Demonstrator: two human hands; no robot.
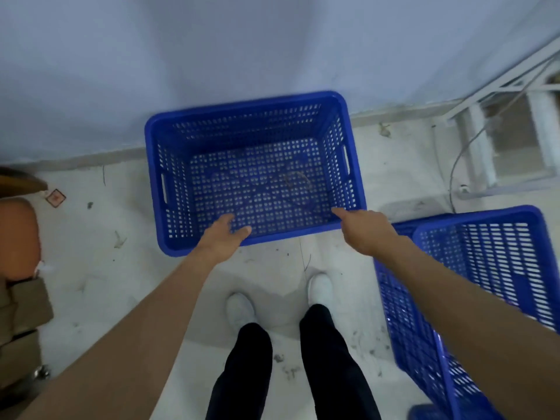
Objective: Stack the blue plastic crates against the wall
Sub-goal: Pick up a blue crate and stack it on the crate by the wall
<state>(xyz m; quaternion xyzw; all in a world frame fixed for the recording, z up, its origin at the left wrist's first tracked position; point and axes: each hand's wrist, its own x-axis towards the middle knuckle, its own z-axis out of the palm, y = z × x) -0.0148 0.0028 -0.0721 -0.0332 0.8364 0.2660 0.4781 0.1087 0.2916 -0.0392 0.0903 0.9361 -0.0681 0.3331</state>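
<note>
The blue crate (254,171) stands upright on the pale floor (121,268), its far long side against the wall (212,56). The crate is open-topped, with perforated walls and a handle slot in each short side.

Both hands are at the near long rim of the crate. The left hand (225,234) lies on the rim left of its centre, fingers spread and loose, thumb pointing along the rim; it does not clasp the rim. The right hand (362,227) is at the near right corner of the crate, index finger extended onto the rim; the view does not show whether its other fingers grip.

A second blue crate (478,298) stands to the right of the first, nearer the person and well apart from the wall. White shoes (319,287) stand just in front of the crate.
</note>
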